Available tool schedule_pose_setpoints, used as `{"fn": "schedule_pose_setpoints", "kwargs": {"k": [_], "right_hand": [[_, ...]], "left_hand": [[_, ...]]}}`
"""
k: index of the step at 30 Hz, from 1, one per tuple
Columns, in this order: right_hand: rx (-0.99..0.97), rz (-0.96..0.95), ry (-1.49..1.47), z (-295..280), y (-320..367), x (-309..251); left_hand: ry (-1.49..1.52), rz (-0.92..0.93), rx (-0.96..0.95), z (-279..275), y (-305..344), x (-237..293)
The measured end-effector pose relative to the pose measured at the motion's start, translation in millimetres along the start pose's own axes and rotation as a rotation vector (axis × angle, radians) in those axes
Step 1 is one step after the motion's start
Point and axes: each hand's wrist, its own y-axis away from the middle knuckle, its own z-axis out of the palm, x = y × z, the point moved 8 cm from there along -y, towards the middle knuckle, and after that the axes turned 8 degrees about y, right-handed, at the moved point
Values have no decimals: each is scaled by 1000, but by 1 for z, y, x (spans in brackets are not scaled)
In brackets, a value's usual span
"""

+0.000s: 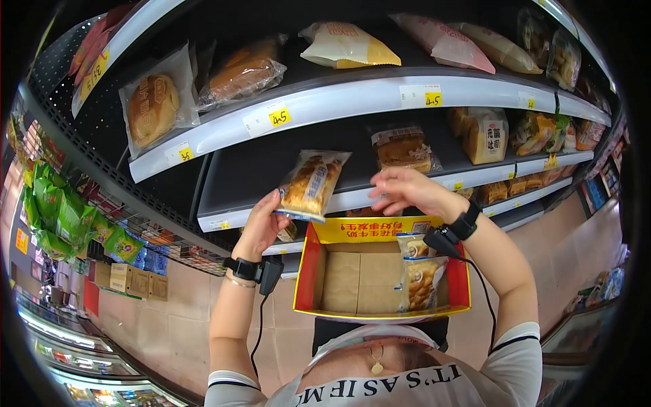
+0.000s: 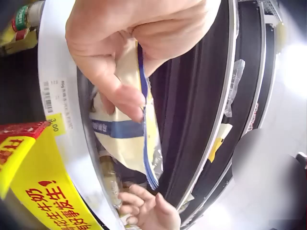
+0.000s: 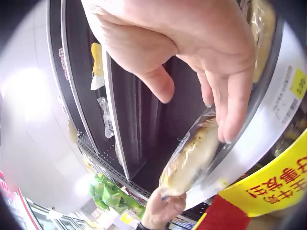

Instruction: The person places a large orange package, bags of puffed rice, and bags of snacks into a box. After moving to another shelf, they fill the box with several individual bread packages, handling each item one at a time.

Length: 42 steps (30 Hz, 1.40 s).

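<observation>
The left hand point(image 1: 259, 220) pinches a clear-and-blue bag of bread point(image 1: 313, 183) by its lower left edge, above the front of a shelf. In the left wrist view that hand point(image 2: 139, 52) has thumb and fingers on the seam of the bag point(image 2: 127, 129). The right hand point(image 1: 413, 193) is in the air to the right of the bag, holding nothing, its fingers loosely bent. The right wrist view has this hand point(image 3: 192, 62) with thumb and fingers apart, near the bread bag point(image 3: 192, 153). Below both hands is a red and yellow box point(image 1: 383, 314) with bagged bread point(image 1: 422, 281) at its right side.
Behind the hands, a packaged loaf point(image 1: 405, 148) sits on the middle shelf point(image 1: 251, 169), with toast point(image 1: 485, 138) farther right. More bagged bread point(image 1: 349, 46) lines the upper shelf. Wire racking with green bags point(image 1: 61, 207) stands at the left, cartons point(image 1: 137, 281) on the floor.
</observation>
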Motion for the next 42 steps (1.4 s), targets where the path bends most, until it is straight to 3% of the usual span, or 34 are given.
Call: {"fn": "schedule_pose_setpoints", "kwargs": {"k": [1,5,6,7,9,10,15,17,19,27,29,31,33,34,36,40,42], "right_hand": [[0,-1,4,-2,4,5],[-229,39,474,16,26,29],[-234,28,485,20,35,28],[-260,-93,710,22,38,25],[-286,-94,940,24,49,30],[-294,-17,941,23,54,37],[-335,-46,1127,28,65,46],[-307,-71,1353,24,66,49],[-220,16,1373,16,71,45],[-279,91,1464,2,75,79],[-305,99,1525,3,76,84],[-289,74,1548,3,76,88],[-281,19,1584,5,76,89],[-282,23,1582,4,76,95],[-216,-102,1596,6,74,96],[-224,-168,1627,13,73,100],[-320,-127,1684,22,74,97]], "left_hand": [[14,18,36,-2,-8,2],[-72,73,127,2,-34,6],[-74,55,124,0,-44,4],[-73,55,124,0,-51,3],[-106,15,65,7,-65,-1],[-104,12,64,11,-69,0],[-222,-52,101,27,-81,-3],[-272,-89,91,31,-78,-2],[-360,-93,79,32,-74,1],[-649,5,71,24,-65,14],[-855,69,104,30,-56,23],[-826,100,93,20,-59,21],[-963,309,213,19,-52,37],[-962,305,211,16,-52,36],[-1138,590,308,18,-41,53],[-937,681,244,40,-18,53],[-735,531,63,54,-13,41]]}}
